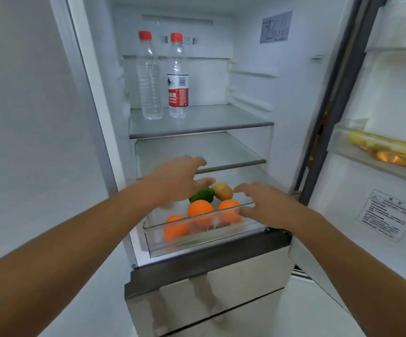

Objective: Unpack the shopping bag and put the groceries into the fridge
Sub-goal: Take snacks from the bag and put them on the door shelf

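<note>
The fridge stands open before me. Its clear crisper drawer (197, 235) is pulled out at the bottom and holds three oranges (200, 209), a green pepper (203, 194) and a yellowish potato (222, 190). My left hand (177, 181) hovers over the drawer's left side, fingers spread, holding nothing. My right hand (267, 205) is at the drawer's right front rim, fingers apart, the thumb touching the rim. Two water bottles (149, 76) with red caps stand on the top glass shelf (204, 122). No shopping bag is in view.
The fridge door (379, 190) is swung open on the right; its bin (382, 152) holds yellow and orange items. A second glass shelf (221, 154) lies under the top one. A steel lower drawer front (209, 295) sits below. A white wall is at the left.
</note>
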{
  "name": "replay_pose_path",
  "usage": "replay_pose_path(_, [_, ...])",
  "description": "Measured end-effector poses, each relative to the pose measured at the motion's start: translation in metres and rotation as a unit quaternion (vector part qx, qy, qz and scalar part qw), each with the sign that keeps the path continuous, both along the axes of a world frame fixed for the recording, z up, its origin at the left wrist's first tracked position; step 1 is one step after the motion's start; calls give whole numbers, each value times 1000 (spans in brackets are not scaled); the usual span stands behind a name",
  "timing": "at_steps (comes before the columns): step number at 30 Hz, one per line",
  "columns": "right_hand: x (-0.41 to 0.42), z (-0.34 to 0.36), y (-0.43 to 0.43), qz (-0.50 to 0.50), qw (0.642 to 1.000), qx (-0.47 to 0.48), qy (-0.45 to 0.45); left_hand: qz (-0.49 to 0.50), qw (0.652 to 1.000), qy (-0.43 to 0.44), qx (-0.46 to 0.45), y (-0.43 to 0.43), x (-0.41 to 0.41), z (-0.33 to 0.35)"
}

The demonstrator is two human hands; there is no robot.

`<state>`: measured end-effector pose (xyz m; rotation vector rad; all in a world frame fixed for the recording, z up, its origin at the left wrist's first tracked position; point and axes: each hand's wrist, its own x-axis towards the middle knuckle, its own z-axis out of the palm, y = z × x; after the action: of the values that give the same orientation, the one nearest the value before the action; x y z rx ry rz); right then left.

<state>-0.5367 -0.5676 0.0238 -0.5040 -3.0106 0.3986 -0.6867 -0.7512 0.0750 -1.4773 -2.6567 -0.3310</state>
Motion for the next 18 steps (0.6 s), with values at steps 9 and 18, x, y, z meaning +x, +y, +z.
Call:
replay_pose_path(9, [-23,-12,9,37,993,98,-54,84,993,-40,-72,-34,21,-72])
replay_pose_path(18, [-36,-19,33,34,989,141,-19,133,987,15,-93,-24,11,-108])
